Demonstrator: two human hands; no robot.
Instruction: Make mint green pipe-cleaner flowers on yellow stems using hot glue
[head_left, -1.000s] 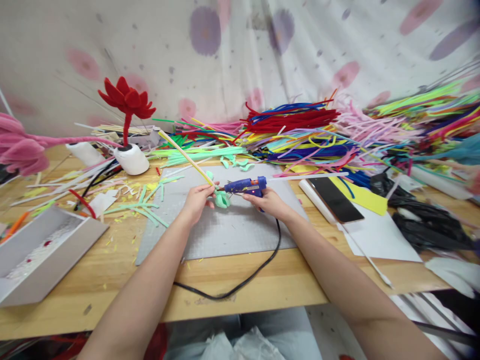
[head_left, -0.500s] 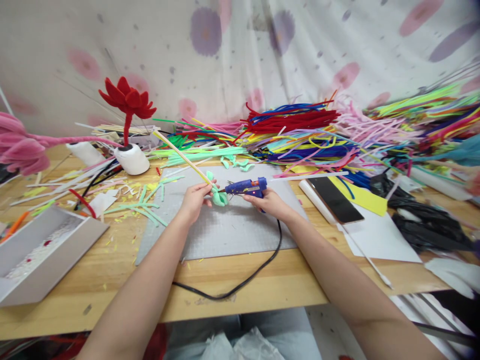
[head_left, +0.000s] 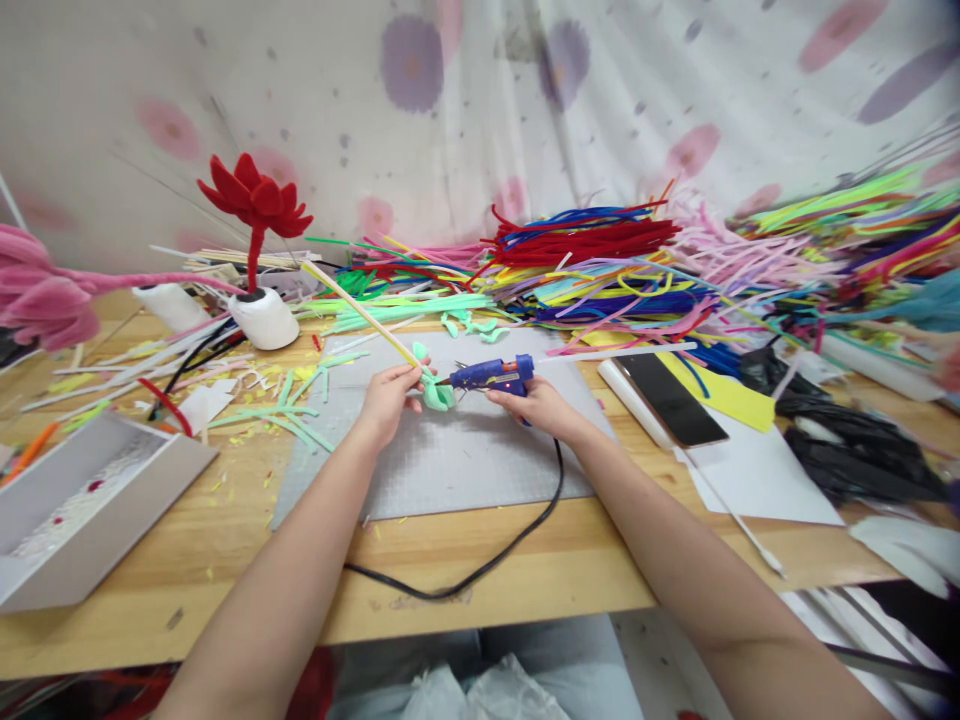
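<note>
Over the grey cutting mat [head_left: 465, 470], my left hand [head_left: 390, 400] pinches a mint-green pipe-cleaner flower [head_left: 439, 395], from which a pale yellow-and-white stem [head_left: 360, 312] slants up to the left. My right hand [head_left: 536, 402] is wrapped round a blue hot glue gun [head_left: 491, 375]. Its nozzle points left and meets the flower's edge; whether it touches cannot be made out. A white glue stick [head_left: 615, 352] sticks out of the gun's back. Several small mint-green petals [head_left: 480, 328] lie at the mat's far edge, and cut green pipe cleaners [head_left: 296, 415] at its left.
A red flower [head_left: 255, 195] stands in a white pot [head_left: 264, 320]. Bundles of pipe cleaners [head_left: 585, 245] line the back. A grey box [head_left: 112, 510] sits left, a phone [head_left: 675, 400] right. The gun's black cord [head_left: 450, 595] loops along the table's front.
The stem's upper end has shifted very slightly left as the flower tilts a little in my left hand. My right hand and the glue gun stay where they were.
</note>
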